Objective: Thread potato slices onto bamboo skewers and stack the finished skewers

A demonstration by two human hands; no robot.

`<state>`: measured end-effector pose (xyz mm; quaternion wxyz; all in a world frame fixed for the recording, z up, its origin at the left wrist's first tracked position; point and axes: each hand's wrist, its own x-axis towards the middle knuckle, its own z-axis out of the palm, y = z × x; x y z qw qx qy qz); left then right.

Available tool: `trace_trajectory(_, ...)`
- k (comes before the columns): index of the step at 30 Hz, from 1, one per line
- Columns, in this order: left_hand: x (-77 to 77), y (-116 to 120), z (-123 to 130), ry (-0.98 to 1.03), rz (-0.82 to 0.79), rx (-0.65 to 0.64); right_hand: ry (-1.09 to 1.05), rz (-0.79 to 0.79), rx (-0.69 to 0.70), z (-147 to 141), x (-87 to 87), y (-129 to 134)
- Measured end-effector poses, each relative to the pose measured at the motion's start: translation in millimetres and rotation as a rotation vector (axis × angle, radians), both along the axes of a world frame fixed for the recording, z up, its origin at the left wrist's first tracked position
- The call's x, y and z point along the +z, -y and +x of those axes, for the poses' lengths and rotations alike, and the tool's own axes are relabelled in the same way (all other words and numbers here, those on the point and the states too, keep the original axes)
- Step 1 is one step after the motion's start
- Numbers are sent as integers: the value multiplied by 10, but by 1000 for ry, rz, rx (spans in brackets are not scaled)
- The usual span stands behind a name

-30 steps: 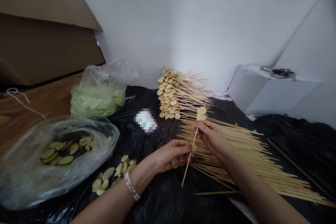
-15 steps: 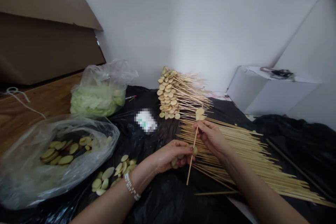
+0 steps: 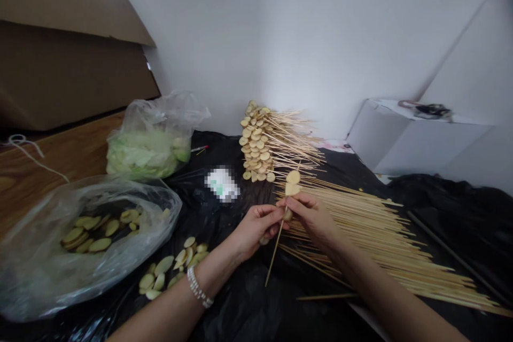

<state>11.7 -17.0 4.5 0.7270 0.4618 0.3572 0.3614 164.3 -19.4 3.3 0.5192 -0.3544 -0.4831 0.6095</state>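
The right hand [image 3: 312,219] pinches a bamboo skewer [image 3: 276,246] between thumb and fingers, with 2 potato slices [image 3: 292,184] threaded near its top and a third piece just above the fingers. The left hand [image 3: 256,230], wearing a beaded bracelet [image 3: 197,287], curls almost shut around another slice [image 3: 264,240], touching the right hand. Loose slices [image 3: 164,272] lie on a black plastic sheet [image 3: 240,304] beside a clear bag of slices [image 3: 80,240]. Bare skewers [image 3: 372,235] spread right; loaded skewers [image 3: 256,144] are stacked beyond.

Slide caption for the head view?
Left hand and right hand hold a thin bamboo skewer bearing pale round potato slices above black plastic sheeting.
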Motion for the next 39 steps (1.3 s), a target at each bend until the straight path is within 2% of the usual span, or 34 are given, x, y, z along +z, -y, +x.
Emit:
trace_trajectory(3, -1, -2, -10, -34, 27, 1, -85, -58, 21, 39, 52, -11)
trace_trajectory(7, 0, 10, -14, -128, 66, 22, -178, -98, -89, 140, 98, -66)
trace_trajectory(11, 18, 33, -2, -160, 67, 27, -42, -28, -169, 197, 51, -114)
trace_trajectory(16, 16, 31, -6, -135, 51, 69, 27, 25, -180, 159, -10, -103)
trace_trajectory(22, 13, 19, -14, -131, 57, 91, 103, 49, -191, 130, 4, -78)
trace_trajectory(30, 52, 19, -1, -127, 57, 121, 69, 36, -127, 77, -11, -58)
trace_trajectory(39, 10, 4, -12, -90, 62, 135, -47, -98, 27, 0, 0, 2)
